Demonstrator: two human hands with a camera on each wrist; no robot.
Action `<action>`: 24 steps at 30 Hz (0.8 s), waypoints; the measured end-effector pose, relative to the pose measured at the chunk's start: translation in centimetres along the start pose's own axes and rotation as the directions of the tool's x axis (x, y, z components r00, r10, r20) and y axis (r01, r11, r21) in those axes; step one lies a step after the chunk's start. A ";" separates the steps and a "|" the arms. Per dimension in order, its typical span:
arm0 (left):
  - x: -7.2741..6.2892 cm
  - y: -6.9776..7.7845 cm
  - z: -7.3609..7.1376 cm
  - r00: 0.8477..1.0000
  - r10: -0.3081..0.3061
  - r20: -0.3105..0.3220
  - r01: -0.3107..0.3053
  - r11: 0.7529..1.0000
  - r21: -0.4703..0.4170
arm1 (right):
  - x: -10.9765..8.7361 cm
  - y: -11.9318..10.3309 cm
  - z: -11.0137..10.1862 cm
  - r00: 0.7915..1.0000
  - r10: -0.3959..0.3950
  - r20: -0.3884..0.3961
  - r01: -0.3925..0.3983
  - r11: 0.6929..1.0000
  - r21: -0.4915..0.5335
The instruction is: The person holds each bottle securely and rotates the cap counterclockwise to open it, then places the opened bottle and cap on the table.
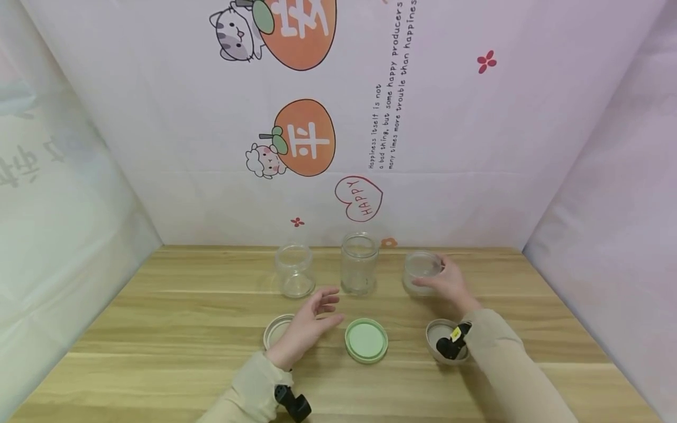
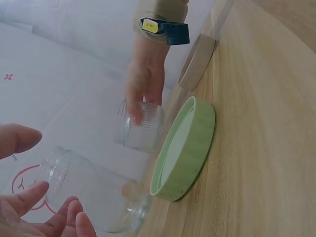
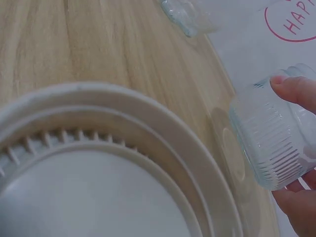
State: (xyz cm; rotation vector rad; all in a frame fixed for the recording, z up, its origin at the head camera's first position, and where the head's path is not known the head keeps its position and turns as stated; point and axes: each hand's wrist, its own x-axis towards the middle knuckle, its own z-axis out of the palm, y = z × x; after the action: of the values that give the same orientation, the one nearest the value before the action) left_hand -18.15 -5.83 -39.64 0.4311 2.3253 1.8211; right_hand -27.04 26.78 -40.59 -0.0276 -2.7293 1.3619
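My right hand (image 1: pixel 448 283) grips a short ribbed glass jar (image 1: pixel 420 271) from its right side, thumb in front and fingers behind; the right wrist view shows the jar (image 3: pixel 276 133) close over the wood. My left hand (image 1: pixel 308 324) is held above the table with relaxed, spread fingers and nothing in them. It partly covers a beige lid (image 1: pixel 274 330). A green lid (image 1: pixel 366 341) lies to its right. Beyond the hands stand a tall glass jar (image 1: pixel 359 264) and a rounder glass jar (image 1: pixel 295 271), both without lids.
Under the right wrist lies another beige lid (image 1: pixel 436 335), its ribbed inside facing up, partly hidden by the wrist camera. The wooden table (image 1: pixel 174 329) ends at a printed white backdrop (image 1: pixel 449 147) behind the jars, with pale cloth (image 1: pixel 613 235) at both sides.
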 end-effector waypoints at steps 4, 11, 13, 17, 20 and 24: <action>-0.1 0.1 -0.1 1.000 -0.002 -0.008 0.002 1.000 -0.001 | 0.0 0.2 0.3 1.000 -0.017 0.005 0.017 1.000 -0.002; -0.1 0.2 -0.4 1.000 -0.013 -0.009 0.013 1.000 -0.002 | 0.1 0.3 0.6 1.000 -0.020 -0.003 0.020 1.000 0.016; -0.2 0.3 -0.5 1.000 -0.013 -0.006 0.013 1.000 -0.004 | 0.1 0.4 0.8 1.000 -0.023 -0.006 0.023 1.000 0.020; -0.4 0.5 -0.7 1.000 -0.014 -0.009 0.014 1.000 0.001 | 0.0 0.5 1.0 0.999 -0.030 -0.010 0.030 0.999 0.037; -0.5 0.6 -0.9 1.000 -0.011 -0.015 0.011 1.000 0.015 | -0.1 0.4 1.0 0.999 -0.037 0.002 0.037 0.998 0.051; -0.8 0.9 -1.3 0.999 0.007 -0.042 -0.006 1.000 0.008 | -0.1 -0.1 0.6 0.998 -0.050 0.049 0.047 0.997 0.064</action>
State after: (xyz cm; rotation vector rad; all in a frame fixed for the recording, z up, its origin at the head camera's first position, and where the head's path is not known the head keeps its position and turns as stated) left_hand -17.72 -7.12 -38.51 0.4052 2.3621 1.8424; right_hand -27.01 26.26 -40.86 0.0778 -2.7066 1.4539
